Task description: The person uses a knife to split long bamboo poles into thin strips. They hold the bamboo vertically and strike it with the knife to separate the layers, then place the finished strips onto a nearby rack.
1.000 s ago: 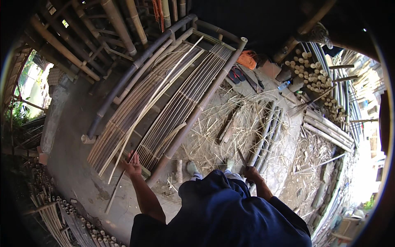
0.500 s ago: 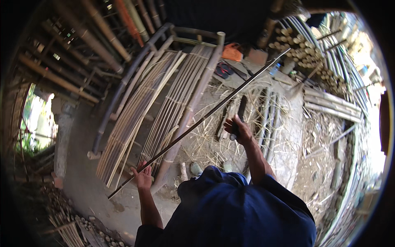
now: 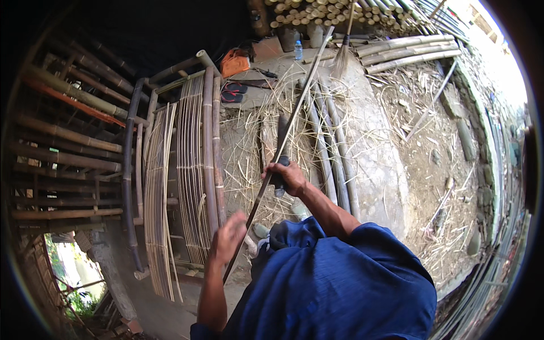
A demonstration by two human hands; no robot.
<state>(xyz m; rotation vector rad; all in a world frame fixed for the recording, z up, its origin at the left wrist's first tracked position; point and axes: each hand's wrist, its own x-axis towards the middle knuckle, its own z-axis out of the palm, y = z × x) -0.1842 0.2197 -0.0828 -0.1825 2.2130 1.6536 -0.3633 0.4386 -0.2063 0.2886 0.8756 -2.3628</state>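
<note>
A long, thin bamboo strip (image 3: 300,102), dark on one face and pale along its edge, slants from beside my left hand up to the far middle. My right hand (image 3: 290,177) is closed round the handle of a dark-bladed knife (image 3: 282,131), its blade pointing away from me. The strip passes through the same hand, under its fingers. Close to the strip's near part is my left hand (image 3: 229,235), smeared by motion; whether it touches the strip is unclear. To its left stands a bamboo bench frame (image 3: 208,141) with slats (image 3: 190,153).
Bamboo poles (image 3: 324,147) lie on the ground among scattered shavings (image 3: 243,153). Farther off are a broom (image 3: 341,59), a water bottle (image 3: 298,51), sandals (image 3: 233,92), an orange bag (image 3: 234,62) and stacked bamboo (image 3: 317,12). A bamboo rack (image 3: 68,170) stands at left.
My view has turned to the right. My left hand has come off its hold on the strip's near end and moved closer to my right hand, which now has the strip under its fingers.
</note>
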